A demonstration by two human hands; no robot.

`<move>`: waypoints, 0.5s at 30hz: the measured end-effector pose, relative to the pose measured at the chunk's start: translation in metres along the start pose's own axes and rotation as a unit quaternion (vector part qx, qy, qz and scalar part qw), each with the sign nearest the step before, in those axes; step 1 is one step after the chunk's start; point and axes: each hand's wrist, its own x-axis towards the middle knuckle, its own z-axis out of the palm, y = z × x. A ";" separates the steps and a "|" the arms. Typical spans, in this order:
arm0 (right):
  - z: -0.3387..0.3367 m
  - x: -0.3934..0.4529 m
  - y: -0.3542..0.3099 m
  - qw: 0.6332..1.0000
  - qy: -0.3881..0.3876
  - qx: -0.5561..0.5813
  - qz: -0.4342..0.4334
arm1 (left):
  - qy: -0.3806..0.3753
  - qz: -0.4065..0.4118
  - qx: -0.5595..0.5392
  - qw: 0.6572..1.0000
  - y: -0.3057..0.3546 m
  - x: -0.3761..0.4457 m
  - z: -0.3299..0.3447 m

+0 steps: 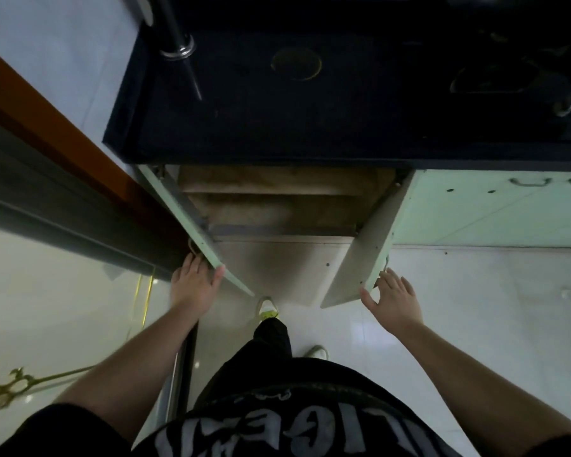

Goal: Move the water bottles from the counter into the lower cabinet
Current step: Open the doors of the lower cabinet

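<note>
The lower cabinet [284, 209] under the dark counter [277, 120] stands with both pale green doors swung outward. Wooden shelves show inside, and I see no bottle on them. My left hand [195, 285] rests on the outer edge of the left door [192, 222], thumb on its inner face. My right hand [393, 301] touches the lower edge of the right door [366, 245] with fingers spread. I cannot make out any water bottles on the dim counter; only faint round outlines show there.
A chrome pole [175, 37] rises from the counter's left part. A brown and dark door frame [63, 166] runs along the left. More green cabinet fronts [491, 209] lie to the right. My feet [267, 308] stand on the glossy white floor before the cabinet.
</note>
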 end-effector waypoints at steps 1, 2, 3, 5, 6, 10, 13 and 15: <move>0.000 -0.002 0.003 1.000 0.006 0.004 0.007 | -0.003 -0.007 0.002 1.000 0.003 0.001 -0.002; 0.001 -0.005 0.007 1.000 0.019 0.015 0.018 | -0.006 -0.011 0.004 1.000 0.006 0.002 -0.004; 0.001 -0.009 0.010 0.998 0.039 0.031 0.030 | -0.008 -0.017 0.004 1.000 0.010 0.003 -0.005; 0.000 -0.018 0.015 0.993 0.089 0.057 0.048 | -0.008 -0.036 -0.011 0.999 0.014 0.004 -0.005; 0.001 -0.023 0.017 0.991 0.114 0.057 0.043 | -0.004 -0.052 -0.022 0.998 0.015 0.005 -0.004; 0.006 -0.037 0.028 0.991 0.117 -0.023 -0.065 | 0.058 -0.080 -0.031 0.995 0.022 -0.001 -0.001; 0.017 -0.046 0.051 0.993 0.051 -0.081 -0.063 | 0.068 -0.009 0.007 0.998 0.023 -0.005 -0.002; 0.022 -0.050 0.067 0.993 0.009 -0.113 -0.039 | 0.065 0.042 0.063 0.995 0.022 -0.005 -0.003</move>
